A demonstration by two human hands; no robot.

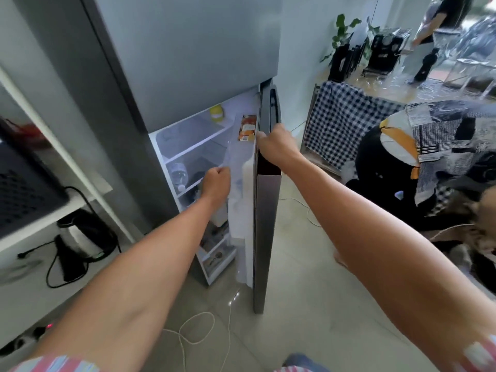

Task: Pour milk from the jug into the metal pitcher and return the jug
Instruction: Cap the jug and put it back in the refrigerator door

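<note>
Pale tile floor point(308, 304) lies nearest me, with a thin white cable point(193, 334) looping over it just in front of the fridge door point(264, 224), my landmark throughout. Both of my bare forearms reach toward that door, which stands open edge-on to me. My right hand point(276, 146) sits at the door's upper edge, fingers curled tightly over the rim just below the dark handle recess. My left hand point(216, 181) is on the inner side of the door, closed into a fist at the door shelves; I think it grips the milk jug point(237, 183), a whitish, blurred shape pressed against the door's inner lining, but the blur keeps me from telling exactly what the fingers close around. Left of the door, the lit fridge compartment point(193, 146) shows glass shelves with a clear bottle point(179, 175) lying on its side. Higher in the door sits an orange carton point(247, 128), and a yellow-green lid point(216, 111) shows on the top shelf inside. Well left of the door, a kettle point(80, 234) with a black cord stands on a white shelf unit point(32, 232). Right of the door and farther off, a checked cloth point(346, 124) hangs from a table carrying a black machine point(386, 52) and a green plant point(343, 30).
</note>
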